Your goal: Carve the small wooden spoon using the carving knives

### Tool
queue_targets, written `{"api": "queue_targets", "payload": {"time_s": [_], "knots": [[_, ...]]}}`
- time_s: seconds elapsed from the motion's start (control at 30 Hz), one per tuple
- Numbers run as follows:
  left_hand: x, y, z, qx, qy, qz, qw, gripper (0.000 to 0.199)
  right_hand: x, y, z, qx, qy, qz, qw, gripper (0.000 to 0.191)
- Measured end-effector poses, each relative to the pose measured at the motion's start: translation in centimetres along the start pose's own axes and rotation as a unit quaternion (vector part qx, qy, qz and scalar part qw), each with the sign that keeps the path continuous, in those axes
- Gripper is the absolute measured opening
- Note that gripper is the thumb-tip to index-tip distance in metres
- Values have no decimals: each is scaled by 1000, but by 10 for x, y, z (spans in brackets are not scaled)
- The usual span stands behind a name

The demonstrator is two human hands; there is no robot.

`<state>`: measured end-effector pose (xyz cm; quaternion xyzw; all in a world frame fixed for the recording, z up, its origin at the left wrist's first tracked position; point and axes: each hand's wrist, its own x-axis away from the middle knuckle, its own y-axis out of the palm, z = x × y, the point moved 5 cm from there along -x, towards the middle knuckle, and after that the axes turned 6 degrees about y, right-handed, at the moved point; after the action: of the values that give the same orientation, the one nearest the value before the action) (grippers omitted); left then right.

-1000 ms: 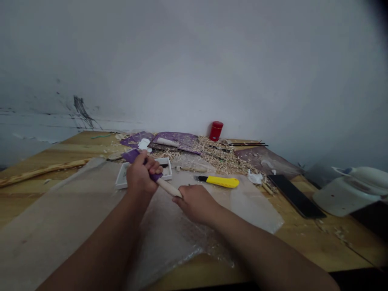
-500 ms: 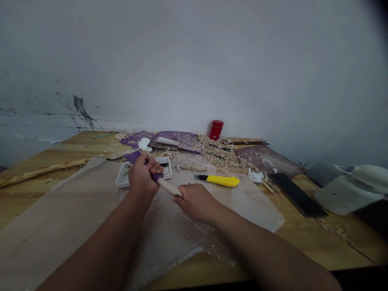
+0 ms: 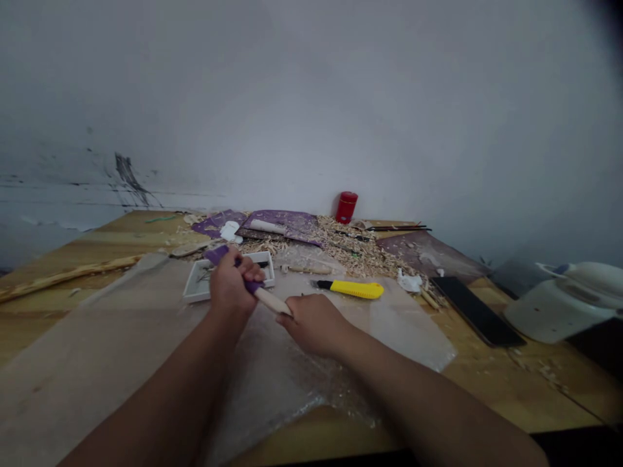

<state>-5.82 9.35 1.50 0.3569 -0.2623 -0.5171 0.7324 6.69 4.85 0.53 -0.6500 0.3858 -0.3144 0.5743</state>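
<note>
A pale wooden stick (image 3: 273, 302) runs slantwise between my two hands, above the plastic sheet. My left hand (image 3: 232, 285) is closed around it, with a folded piece of purple sandpaper (image 3: 254, 286) wrapped on the wood under the fingers. One corner of the sandpaper sticks up past the knuckles. At the near end, my right hand (image 3: 314, 323) grips the bare wood, thumb along its side; that end is hidden in the fist. Behind my left hand stands a shallow white box (image 3: 195, 295) with small dark items. A yellow utility knife (image 3: 357, 289) lies beyond my right hand.
Wood shavings (image 3: 357, 250) and purple sheets (image 3: 296, 220) cover the back of the table. A red canister (image 3: 346, 207) stands by the wall. To the right are a black phone (image 3: 477, 311) and a white pot (image 3: 549, 308). A long peeled stick (image 3: 73, 275) lies left.
My left hand and the sandpaper have shifted slightly along the stick toward my right hand. The right hand has hardly moved, and its grip is the same.
</note>
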Motion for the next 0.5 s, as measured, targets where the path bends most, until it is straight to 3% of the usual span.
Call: {"api": "queue_targets", "payload": {"time_s": [0.13, 0.23, 0.37, 0.5], "knots": [[15, 7, -22, -14, -46, -21, 999, 20, -4, 1, 1, -5, -3, 0, 1000, 35], [9, 5, -12, -16, -23, -26, 999, 20, -4, 0, 0, -6, 5, 0, 1000, 35], [-4, -3, 9, 4, 28, 8, 1000, 20, 0, -1, -1, 3, 3, -5, 1000, 38], [6, 1, -9, -9, -8, -10, 1000, 20, 0, 0, 0, -1, -7, 5, 1000, 34]]}}
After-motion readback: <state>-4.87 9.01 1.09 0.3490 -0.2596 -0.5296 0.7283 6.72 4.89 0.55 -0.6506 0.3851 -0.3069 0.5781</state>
